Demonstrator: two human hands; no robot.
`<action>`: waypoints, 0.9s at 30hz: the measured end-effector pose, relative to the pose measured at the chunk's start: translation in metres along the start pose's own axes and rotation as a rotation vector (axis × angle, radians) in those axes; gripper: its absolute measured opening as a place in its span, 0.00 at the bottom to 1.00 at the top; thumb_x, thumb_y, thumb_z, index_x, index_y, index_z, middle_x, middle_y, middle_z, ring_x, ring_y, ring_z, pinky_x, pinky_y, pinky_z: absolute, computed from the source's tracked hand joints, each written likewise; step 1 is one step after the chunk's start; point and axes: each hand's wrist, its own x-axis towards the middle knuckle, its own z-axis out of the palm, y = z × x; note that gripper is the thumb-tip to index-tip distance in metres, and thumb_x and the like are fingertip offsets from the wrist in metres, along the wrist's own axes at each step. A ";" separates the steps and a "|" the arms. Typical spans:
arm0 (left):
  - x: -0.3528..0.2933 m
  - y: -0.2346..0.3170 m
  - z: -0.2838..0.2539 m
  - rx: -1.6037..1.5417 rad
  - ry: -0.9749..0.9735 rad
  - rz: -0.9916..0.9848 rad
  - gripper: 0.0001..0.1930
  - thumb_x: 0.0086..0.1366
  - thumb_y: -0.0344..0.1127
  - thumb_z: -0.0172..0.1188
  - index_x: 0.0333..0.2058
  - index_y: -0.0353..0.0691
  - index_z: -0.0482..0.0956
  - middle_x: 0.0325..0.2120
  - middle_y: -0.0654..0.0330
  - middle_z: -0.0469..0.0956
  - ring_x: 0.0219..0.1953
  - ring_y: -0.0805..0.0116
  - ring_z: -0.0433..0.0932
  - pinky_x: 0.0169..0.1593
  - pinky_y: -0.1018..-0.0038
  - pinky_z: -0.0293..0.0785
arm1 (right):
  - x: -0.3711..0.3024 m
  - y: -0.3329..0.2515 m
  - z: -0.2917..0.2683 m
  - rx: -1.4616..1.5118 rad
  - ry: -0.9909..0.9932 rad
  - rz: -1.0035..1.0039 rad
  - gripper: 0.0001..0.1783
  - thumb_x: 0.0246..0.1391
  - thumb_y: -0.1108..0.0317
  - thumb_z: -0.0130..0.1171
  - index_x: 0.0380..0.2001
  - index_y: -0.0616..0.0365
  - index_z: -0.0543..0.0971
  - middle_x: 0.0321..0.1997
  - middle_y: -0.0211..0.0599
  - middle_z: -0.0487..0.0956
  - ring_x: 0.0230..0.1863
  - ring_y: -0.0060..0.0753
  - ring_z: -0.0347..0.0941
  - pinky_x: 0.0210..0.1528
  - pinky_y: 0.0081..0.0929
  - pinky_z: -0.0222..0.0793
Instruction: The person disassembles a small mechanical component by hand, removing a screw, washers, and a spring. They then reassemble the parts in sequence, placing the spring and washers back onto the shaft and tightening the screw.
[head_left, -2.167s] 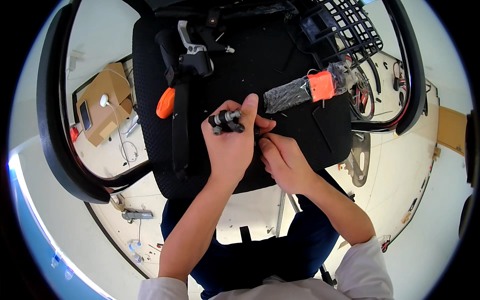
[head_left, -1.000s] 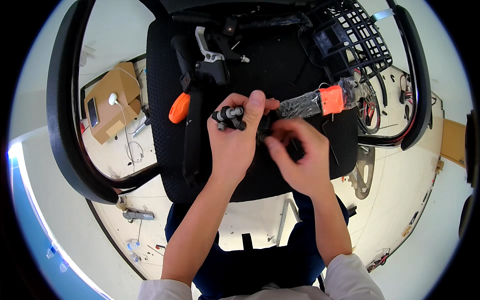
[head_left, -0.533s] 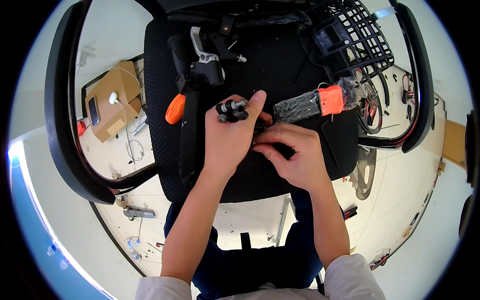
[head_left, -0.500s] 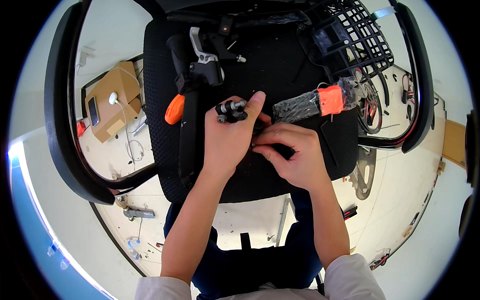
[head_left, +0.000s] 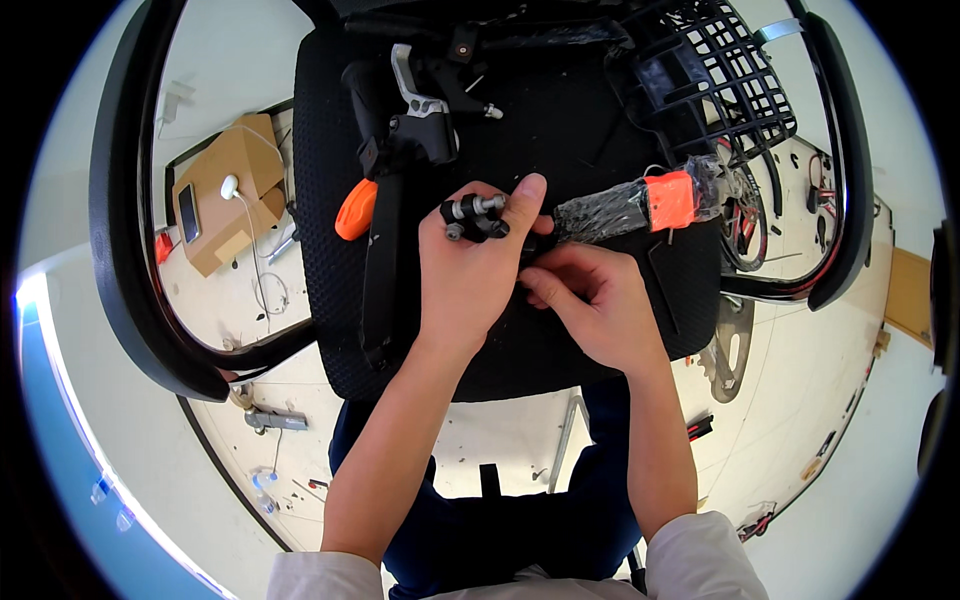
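Head: inside seat's (head_left: pixel 500 372) front edge, clasped fitting (head_left: pixel 474 210) in left hand (head_left: pixel 465 280); curled right hand (head_left: pixel 605 305) tighter, hold unclear, still working.

Pale off-white sleeves (head_left: pixel 708 555) end around the elbows at the lower edge of the frame, leaving forearms (head_left: pixel 395 445), left hand (head_left: pixel 465 285) and right hand (head_left: pixel 612 310) bare. Matching shirt (head_left: pixel 530 588) and dark navy trousers (head_left: pixel 603 465) show at bottom centre.

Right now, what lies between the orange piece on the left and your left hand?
In the head view, a long black bar lies between the orange piece and the left hand.
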 end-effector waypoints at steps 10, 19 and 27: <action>0.000 0.003 -0.003 -0.139 -0.080 -0.088 0.14 0.63 0.41 0.63 0.26 0.38 0.74 0.22 0.57 0.79 0.33 0.66 0.82 0.41 0.71 0.77 | 0.000 0.008 0.006 0.030 0.036 -0.200 0.03 0.51 0.84 0.59 0.31 0.72 0.78 0.31 0.38 0.80 0.32 0.24 0.78 0.38 0.20 0.76; -0.004 -0.003 -0.002 0.224 -0.227 -0.015 0.06 0.58 0.26 0.61 0.29 0.35 0.72 0.22 0.63 0.76 0.27 0.76 0.77 0.29 0.79 0.75 | 0.001 -0.001 -0.021 0.269 0.234 -0.301 0.08 0.52 0.78 0.62 0.37 0.67 0.79 0.33 0.35 0.80 0.31 0.20 0.77 0.35 0.16 0.73; -0.005 -0.009 0.001 0.398 -0.253 0.021 0.11 0.50 0.27 0.63 0.31 0.33 0.72 0.19 0.59 0.75 0.23 0.75 0.73 0.30 0.75 0.68 | 0.005 0.007 -0.020 0.121 0.184 -0.337 0.05 0.54 0.77 0.60 0.34 0.67 0.81 0.31 0.33 0.78 0.26 0.17 0.74 0.27 0.13 0.66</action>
